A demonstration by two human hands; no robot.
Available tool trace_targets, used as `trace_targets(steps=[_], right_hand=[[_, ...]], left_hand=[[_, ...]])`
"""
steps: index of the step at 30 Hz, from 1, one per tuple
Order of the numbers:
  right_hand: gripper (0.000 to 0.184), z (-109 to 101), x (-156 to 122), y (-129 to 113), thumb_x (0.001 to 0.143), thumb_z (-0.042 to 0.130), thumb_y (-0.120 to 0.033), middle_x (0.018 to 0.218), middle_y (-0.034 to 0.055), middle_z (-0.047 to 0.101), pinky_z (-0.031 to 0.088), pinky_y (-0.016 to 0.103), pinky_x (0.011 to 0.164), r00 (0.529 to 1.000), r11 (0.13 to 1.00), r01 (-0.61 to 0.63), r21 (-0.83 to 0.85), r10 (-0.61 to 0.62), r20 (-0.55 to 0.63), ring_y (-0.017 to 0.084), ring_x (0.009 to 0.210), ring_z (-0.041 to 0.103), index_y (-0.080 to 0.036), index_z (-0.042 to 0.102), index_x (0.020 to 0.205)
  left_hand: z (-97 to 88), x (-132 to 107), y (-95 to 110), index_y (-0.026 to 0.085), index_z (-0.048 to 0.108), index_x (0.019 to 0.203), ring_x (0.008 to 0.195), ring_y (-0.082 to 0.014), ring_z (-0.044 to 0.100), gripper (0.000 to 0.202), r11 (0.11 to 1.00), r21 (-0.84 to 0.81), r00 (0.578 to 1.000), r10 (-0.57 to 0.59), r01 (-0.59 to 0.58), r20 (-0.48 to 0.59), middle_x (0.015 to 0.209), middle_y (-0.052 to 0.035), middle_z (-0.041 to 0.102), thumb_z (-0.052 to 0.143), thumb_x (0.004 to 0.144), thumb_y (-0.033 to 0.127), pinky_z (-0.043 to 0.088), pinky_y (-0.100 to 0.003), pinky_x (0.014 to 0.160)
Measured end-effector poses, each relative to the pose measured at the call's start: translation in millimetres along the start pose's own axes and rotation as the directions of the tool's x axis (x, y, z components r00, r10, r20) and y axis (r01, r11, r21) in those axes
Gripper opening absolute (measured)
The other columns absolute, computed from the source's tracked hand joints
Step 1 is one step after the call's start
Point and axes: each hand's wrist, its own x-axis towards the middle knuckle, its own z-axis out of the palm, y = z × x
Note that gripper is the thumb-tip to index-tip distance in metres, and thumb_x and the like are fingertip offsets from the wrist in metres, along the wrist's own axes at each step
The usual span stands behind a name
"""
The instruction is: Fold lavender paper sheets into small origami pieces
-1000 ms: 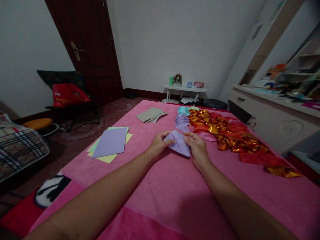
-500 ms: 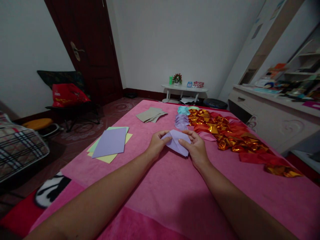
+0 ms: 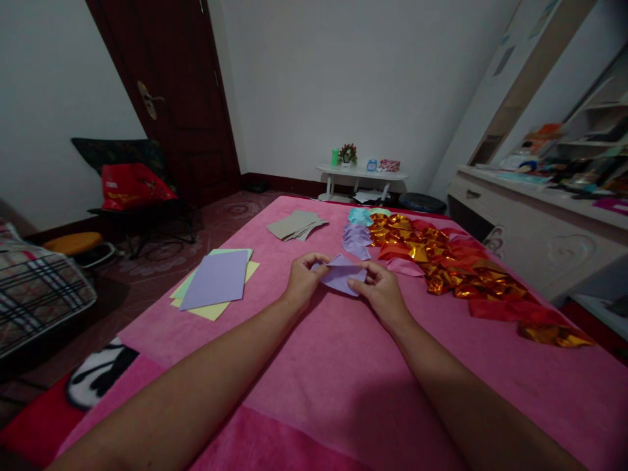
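Note:
A piece of folded purple paper (image 3: 342, 275) is held between my two hands, over the middle of the pink cloth (image 3: 294, 353). My left hand (image 3: 305, 280) pinches its left corner, thumb on the near face. At the right edge, my right hand (image 3: 380, 288) grips it with the thumb pressed on the front and the fingers behind. A raised fold runs across the upper part of the paper. Just beyond lie several folded purple paper pieces (image 3: 356, 240), next to folded turquoise ones (image 3: 360, 216).
Flat purple, green and yellow sheets (image 3: 216, 281) lie stacked at the left. Grey papers (image 3: 297, 226) are fanned out farther back. Shiny gold folded pieces (image 3: 441, 271) and red ones (image 3: 505, 311) spread along the right. A low white table (image 3: 363, 173) stands by the wall.
The purple paper has been turned and tilted between my hands, and a fold now stands across its upper part. Both hands have shifted slightly while keeping their grip.

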Motion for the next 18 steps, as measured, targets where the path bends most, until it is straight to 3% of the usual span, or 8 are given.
trace_targets(steps=[3,6,9,12,18], right_hand=[[0.009,-3.4,-0.4,-0.5,0.065,0.063,-0.012,0.072,0.0005,0.062,0.046,0.029,0.064,0.963,0.948,0.242,-0.206,-0.261,-0.071,0.017,0.070,0.058,-0.019,0.067,0.068],[0.022,-7.4,-2.4,-4.7,0.066,0.053,-0.003,0.082,0.0019,0.059,0.045,0.031,0.073,0.858,0.837,0.410,-0.364,-0.489,-0.157,0.018,0.083,0.057,-0.020,0.065,0.061],[0.026,-10.8,-3.2,-8.4,0.066,0.051,-0.001,0.094,0.0029,0.058,0.044,0.034,0.081,0.791,0.774,0.451,-0.444,-0.577,-0.202,0.019,0.094,0.056,-0.021,0.067,0.062],[0.028,-12.6,-2.9,-10.3,0.066,0.051,0.000,0.103,0.0032,0.057,0.043,0.036,0.085,0.758,0.737,0.449,-0.506,-0.613,-0.221,0.021,0.101,0.054,-0.022,0.067,0.061],[0.031,-14.2,-2.1,-8.6,0.063,0.047,0.001,0.119,0.0025,0.052,0.043,0.037,0.085,0.737,0.736,0.429,-0.523,-0.620,-0.269,0.022,0.106,0.052,-0.022,0.068,0.059]], left_hand=[[-2.1,2.2,0.0,0.013,0.064,0.064,0.072,-0.0122,0.061,0.009,0.998,0.001,0.998,0.063,-0.063,0.016,0.093,-0.0062,0.068,0.072,0.061,0.016,0.045,-0.020,0.060],[-1.8,2.9,-0.4,0.014,0.066,0.083,0.081,-0.0137,0.062,0.021,0.997,-0.067,1.000,0.027,-0.026,0.016,0.110,-0.0084,0.063,0.073,0.064,0.019,0.049,-0.024,0.067],[-0.2,2.3,-0.3,0.016,0.060,0.103,0.069,-0.0129,0.062,0.038,0.976,-0.191,0.994,-0.099,0.107,0.052,0.100,-0.0091,0.065,0.071,0.070,0.033,0.052,-0.027,0.061],[1.6,0.3,1.5,0.013,0.058,0.104,0.064,-0.0137,0.062,0.046,0.968,-0.198,0.987,-0.136,0.151,0.092,0.088,-0.0089,0.065,0.067,0.074,0.047,0.052,-0.028,0.058],[3.6,-4.5,6.2,0.008,0.061,0.070,0.053,-0.0158,0.063,0.060,0.978,0.051,0.963,-0.209,0.203,0.170,0.065,-0.0109,0.065,0.057,0.072,0.068,0.050,-0.027,0.054]])
